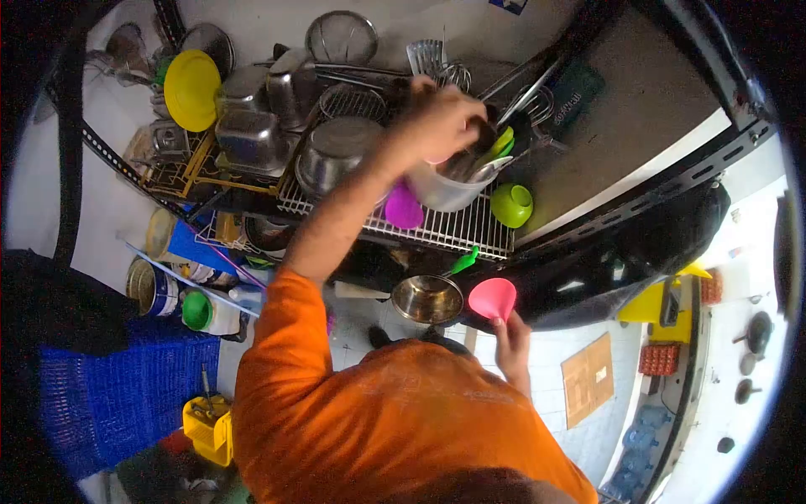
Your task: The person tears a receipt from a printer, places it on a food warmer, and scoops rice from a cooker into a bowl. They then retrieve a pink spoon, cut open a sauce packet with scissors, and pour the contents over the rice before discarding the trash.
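Note:
My left hand point(445, 118) reaches over a metal pot point(449, 195) filled with utensils on the wire rack. Its fingers are closed at the pot's top; whatever they grip is hidden. Lime-green handles and a metal spoon point(491, 170) stick out beside it. Lower down, my right hand point(512, 343) holds a pink funnel-shaped piece point(493, 299) by its narrow end. Left of that piece is a shiny metal bowl point(427, 301), with a small green utensil point(463, 261) above it. A purple rounded piece point(404, 207) and a lime-green cup point(512, 206) flank the pot.
On the rack point(336, 205) are an upturned pot point(340, 151), metal containers point(249, 134), a yellow plate point(191, 90) and strainers. Below left are buckets point(152, 287), a blue woven crate point(126, 395) and a yellow container point(207, 433). Cardboard point(588, 380) lies right.

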The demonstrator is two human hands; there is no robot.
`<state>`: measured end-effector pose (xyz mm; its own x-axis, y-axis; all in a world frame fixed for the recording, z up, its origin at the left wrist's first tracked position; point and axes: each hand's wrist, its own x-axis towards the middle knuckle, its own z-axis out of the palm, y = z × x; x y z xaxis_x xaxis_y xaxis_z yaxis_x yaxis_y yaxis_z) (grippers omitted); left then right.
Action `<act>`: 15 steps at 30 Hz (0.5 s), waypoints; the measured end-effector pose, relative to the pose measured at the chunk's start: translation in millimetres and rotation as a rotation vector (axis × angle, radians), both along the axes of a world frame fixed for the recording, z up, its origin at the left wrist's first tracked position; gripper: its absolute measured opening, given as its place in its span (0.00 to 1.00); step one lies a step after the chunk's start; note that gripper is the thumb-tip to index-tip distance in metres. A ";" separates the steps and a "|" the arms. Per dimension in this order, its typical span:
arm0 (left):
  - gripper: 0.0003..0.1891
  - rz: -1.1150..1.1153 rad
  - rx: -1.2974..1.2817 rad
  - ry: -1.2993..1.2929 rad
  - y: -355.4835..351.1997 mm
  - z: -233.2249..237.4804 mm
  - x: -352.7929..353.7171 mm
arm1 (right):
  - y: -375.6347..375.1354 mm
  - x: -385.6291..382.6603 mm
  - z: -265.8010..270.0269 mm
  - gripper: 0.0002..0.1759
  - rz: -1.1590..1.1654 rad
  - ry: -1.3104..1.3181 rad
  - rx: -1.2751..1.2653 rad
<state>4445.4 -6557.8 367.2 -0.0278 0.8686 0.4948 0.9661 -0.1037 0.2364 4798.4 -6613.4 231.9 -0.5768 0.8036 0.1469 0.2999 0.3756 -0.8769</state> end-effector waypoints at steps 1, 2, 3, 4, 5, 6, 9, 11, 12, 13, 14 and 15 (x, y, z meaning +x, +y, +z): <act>0.14 0.052 0.052 -0.044 -0.6 1.8 -13.3 | 0.4 0.4 0.6 0.14 -0.004 0.001 0.003; 0.13 0.057 0.037 -0.091 -2.5 5.4 -27.2 | 0.2 1.1 1.0 0.14 -0.017 -0.002 -0.008; 0.12 0.062 0.020 -0.138 -5.3 10.2 -39.1 | -0.3 1.5 1.2 0.14 -0.029 -0.005 -0.020; 0.11 0.083 -0.077 -0.201 -6.9 14.1 -45.2 | -0.9 1.7 1.5 0.14 -0.032 -0.006 -0.022; 0.11 0.081 -0.078 -0.200 -8.6 13.3 -41.4 | -1.2 1.0 1.5 0.14 -0.041 -0.002 -0.014; 0.10 0.097 -0.052 -0.107 -13.7 11.9 -32.6 | -1.5 0.3 1.3 0.14 -0.048 0.001 -0.007; 0.12 0.030 0.027 0.058 -2.4 -14.1 -21.1 | 0.1 4.1 -7.3 0.13 -0.035 -0.037 -0.045; 0.14 -0.017 0.108 0.129 -8.1 -5.1 1.5 | 2.8 4.6 -12.0 0.12 -0.014 -0.051 -0.034; 0.14 -0.020 0.109 0.129 -3.9 -7.4 9.7 | 3.9 4.2 -12.7 0.12 0.007 -0.063 -0.021; 0.16 -0.041 0.219 0.102 2.6 -11.1 17.8 | 3.5 1.3 -9.2 0.12 0.004 -0.061 -0.019; 0.18 -0.063 0.328 0.073 7.7 -12.9 26.8 | 1.2 -3.3 -3.2 0.11 0.008 -0.043 0.011; 0.22 -0.031 0.305 0.119 9.2 -11.8 38.1 | -0.7 -6.1 0.0 0.11 0.012 -0.025 0.041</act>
